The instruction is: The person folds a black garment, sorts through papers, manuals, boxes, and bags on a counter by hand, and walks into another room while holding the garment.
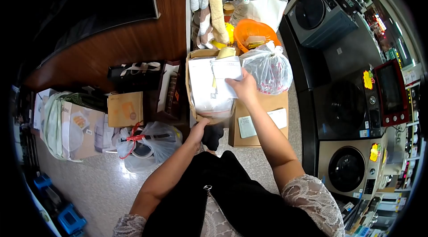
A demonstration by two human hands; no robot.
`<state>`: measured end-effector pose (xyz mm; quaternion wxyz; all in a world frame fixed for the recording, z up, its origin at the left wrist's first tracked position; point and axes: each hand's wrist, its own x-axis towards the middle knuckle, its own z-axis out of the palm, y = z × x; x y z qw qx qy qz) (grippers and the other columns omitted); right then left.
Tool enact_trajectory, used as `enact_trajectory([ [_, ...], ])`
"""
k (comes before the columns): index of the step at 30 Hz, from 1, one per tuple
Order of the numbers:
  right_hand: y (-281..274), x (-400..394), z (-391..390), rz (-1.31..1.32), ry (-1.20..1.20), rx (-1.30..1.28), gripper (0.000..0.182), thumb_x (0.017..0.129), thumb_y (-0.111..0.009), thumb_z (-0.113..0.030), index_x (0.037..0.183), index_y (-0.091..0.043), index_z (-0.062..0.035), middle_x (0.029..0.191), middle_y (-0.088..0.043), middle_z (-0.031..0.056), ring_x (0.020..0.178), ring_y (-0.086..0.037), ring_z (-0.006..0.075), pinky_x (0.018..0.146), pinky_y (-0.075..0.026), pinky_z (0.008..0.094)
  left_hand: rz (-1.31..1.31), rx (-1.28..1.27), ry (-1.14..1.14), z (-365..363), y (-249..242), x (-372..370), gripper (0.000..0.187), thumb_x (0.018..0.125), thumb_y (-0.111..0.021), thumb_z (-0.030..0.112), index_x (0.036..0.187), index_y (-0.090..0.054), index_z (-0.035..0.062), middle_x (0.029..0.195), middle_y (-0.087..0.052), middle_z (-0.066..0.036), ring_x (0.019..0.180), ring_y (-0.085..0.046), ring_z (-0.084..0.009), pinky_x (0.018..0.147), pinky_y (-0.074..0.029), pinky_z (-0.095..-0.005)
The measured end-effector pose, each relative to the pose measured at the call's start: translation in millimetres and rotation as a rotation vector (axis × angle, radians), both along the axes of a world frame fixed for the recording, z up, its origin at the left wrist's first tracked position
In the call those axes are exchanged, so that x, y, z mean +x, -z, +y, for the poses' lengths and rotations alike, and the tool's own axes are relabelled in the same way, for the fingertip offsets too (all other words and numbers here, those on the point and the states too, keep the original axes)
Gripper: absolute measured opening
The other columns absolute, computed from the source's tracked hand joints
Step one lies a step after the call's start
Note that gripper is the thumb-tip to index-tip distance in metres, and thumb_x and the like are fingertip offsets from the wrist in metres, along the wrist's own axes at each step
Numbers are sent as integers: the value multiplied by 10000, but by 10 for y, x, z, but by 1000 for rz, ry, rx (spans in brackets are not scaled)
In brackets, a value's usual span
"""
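An open cardboard box (pixel 191 98) stands in front of me, filled with white papers (pixel 201 81) and a plastic-wrapped bundle. My left hand (pixel 199 130) is closed on the box's near lower edge. With fingers and thumb pressed together, my right hand (pixel 243 86) holds a white paper slip (pixel 226 68) over the box's right part. Just right of that hand sits a tied clear plastic bag (pixel 269 69). Below the bag is a larger closed carton (pixel 267 102) with pale papers (pixel 262 123) on top.
An orange basket (pixel 249 28) and a white bag (pixel 267 10) stand behind the box. Washing machines (pixel 347 168) line the right side. On the left floor are a knotted plastic bag (pixel 149 145), a brown carton (pixel 125 110) and blue objects (pixel 71 219).
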<state>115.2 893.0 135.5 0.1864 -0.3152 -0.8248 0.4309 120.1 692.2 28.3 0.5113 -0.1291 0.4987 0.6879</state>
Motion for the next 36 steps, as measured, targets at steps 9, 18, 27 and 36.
enact_trajectory([
  [9, 204, 674, -921, 476, -632, 484, 258, 561, -646, -19, 799, -570, -87, 1175, -532, 126, 1099, -464, 359, 930, -391, 439, 254, 148, -27, -16, 108, 26, 364, 845, -522, 278, 1114, -518, 34, 1042, -573, -65, 913, -563, -151, 775, -463, -282],
  [18, 266, 896, -1045, 401, -691, 454, 194, 657, -683, -72, 757, -516, -77, 1086, -617, 102, 1075, -552, 328, 943, -417, 446, 430, 103, -30, -34, -182, 42, 381, 873, -489, 289, 1163, -478, 42, 1091, -547, -61, 956, -544, -142, 799, -460, -278],
  [27, 335, 992, -1172, 417, -652, 413, 163, 667, -668, -58, 717, -515, -81, 1043, -638, 77, 1068, -564, 294, 951, -417, 441, 454, 85, -20, -98, -247, 48, 399, 902, -456, 299, 1212, -438, 50, 1140, -521, -58, 999, -526, -134, 823, -457, -275],
  [36, 295, 813, -1042, 449, -516, 354, 219, 646, -649, -75, 860, -603, -86, 1048, -628, 97, 1007, -580, 286, 896, -453, 378, 314, 61, 2, -77, -341, 98, 417, 930, -423, 310, 1262, -398, 58, 1189, -496, -54, 1042, -508, -126, 847, -454, -271],
])
